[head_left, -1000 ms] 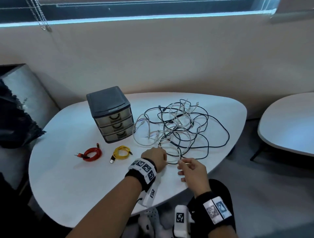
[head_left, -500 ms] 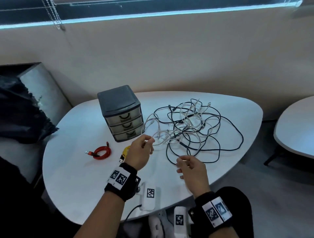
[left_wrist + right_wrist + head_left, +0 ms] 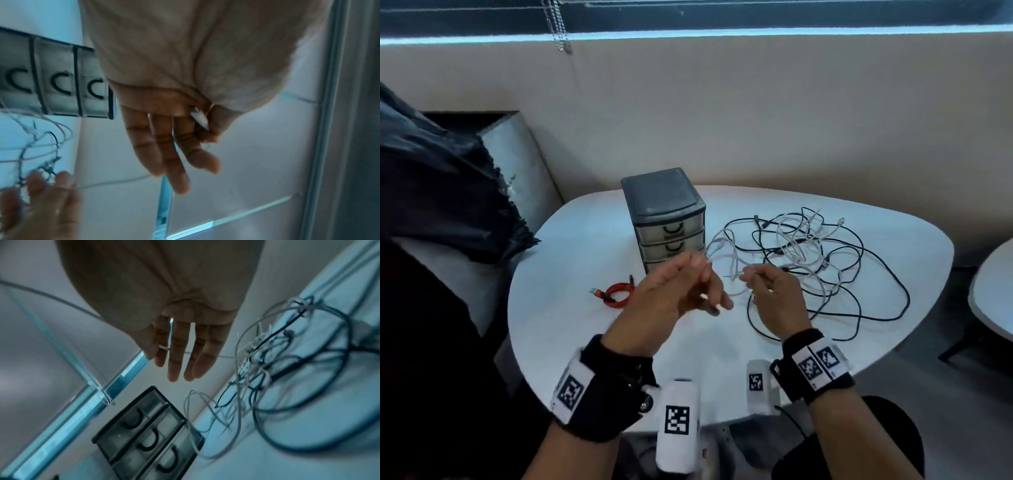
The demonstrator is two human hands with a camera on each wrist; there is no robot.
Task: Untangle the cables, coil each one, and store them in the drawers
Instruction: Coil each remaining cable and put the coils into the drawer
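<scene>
Both hands have risen off the white tabletop (image 3: 571,308): left hand (image 3: 674,294) pinches the thin white cable's (image 3: 726,257) plug, right hand (image 3: 774,294) pinches its cord, so untangling has begun.

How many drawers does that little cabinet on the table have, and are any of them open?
3, stacked in the drawer cabinet: top drawer, middle drawer, and bottom drawer, which the left hand mostly hides in the head view. All look closed.
</scene>
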